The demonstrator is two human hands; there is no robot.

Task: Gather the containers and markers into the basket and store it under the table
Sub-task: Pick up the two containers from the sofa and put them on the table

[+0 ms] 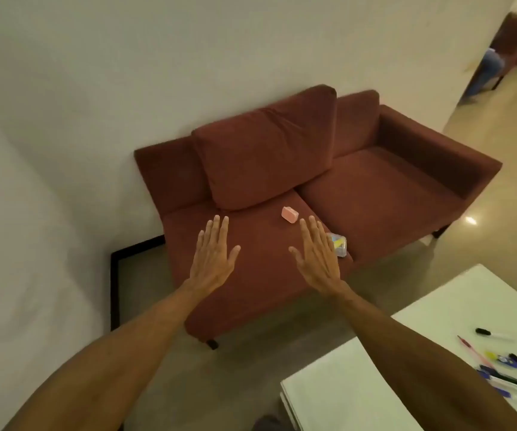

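I have both hands out over the sofa [375, 188], palms down; the left hand [212, 256] and the right hand [317, 253] are empty, fingers [216, 227] straight and slightly spread, clamped on nothing. A small pink container [289, 214] lies on the seat cushion just beyond the right hand; a clear container [339, 247] with coloured contents sits near the cushion's front edge, partly hidden behind that hand. The markers [506, 365] lie scattered on the white counter [437, 331] at lower right, well apart from the sofa; one black-capped marker [484, 331] rests a little away from the main cluster. I see no basket anywhere in this view, so I cannot say where it stands. I judge the work to be at its very start, the gathering step, with nothing collected yet; the next move, as I read it, calls for lowering the right hand onto one of the two containers and closing around it; the clear one sits close to the edge and could be nudged off.
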